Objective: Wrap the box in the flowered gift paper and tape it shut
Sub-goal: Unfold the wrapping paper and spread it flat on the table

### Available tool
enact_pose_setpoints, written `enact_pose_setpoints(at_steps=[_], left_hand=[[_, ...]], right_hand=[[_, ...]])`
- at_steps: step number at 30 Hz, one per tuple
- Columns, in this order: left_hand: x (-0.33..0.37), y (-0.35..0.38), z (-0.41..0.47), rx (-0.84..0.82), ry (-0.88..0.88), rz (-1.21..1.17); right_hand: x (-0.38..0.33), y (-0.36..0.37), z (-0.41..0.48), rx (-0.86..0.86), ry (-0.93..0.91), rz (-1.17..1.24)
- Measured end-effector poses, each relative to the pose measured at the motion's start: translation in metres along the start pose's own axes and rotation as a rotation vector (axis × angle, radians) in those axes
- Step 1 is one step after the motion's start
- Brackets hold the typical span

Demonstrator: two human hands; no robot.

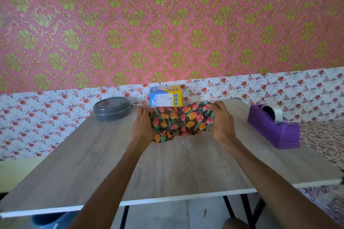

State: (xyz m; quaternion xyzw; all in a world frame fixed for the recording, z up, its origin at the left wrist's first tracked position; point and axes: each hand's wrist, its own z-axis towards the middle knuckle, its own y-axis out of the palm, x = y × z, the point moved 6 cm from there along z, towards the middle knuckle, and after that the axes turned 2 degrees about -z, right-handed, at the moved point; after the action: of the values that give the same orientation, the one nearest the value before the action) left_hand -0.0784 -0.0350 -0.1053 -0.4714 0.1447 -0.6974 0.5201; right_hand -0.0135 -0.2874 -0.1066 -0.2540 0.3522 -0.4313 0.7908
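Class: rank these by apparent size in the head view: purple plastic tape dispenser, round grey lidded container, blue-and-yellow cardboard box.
1. Purple plastic tape dispenser: largest.
2. Round grey lidded container and blue-and-yellow cardboard box: alike; flowered gift paper hides the box's base, unranked.

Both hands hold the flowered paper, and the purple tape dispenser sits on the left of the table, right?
No. The head view shows the purple tape dispenser on the right of the table, not the left. The left hand and right hand do hold the flowered paper.
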Motion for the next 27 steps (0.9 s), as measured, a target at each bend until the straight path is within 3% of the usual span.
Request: enact_pose_setpoints(at_steps=[6,13,18,24,27], left_hand=[[-0.007,0.012,0.008,-0.115,0.055,0.173],[-0.037,0.023,0.003,-0.345,-0.13,0.452],[0.0,0.032,0.007,-0.325,0.047,0.866],[0.011,0.038,0.017,-0.424,0.051,0.943],[0.001,0.044,0.014,-0.52,0.093,0.961]], right_hand=[[0.003,0.005,0.0,-0.096,0.055,-0.24],[0.017,0.012,-0.002,-0.209,0.093,-0.435],[0.009,0.02,0.006,-0.205,0.079,-0.615],[0.022,0.021,0.012,-0.264,0.081,-0.785],[0.019,0.021,0.013,-0.236,-0.01,-0.685]])
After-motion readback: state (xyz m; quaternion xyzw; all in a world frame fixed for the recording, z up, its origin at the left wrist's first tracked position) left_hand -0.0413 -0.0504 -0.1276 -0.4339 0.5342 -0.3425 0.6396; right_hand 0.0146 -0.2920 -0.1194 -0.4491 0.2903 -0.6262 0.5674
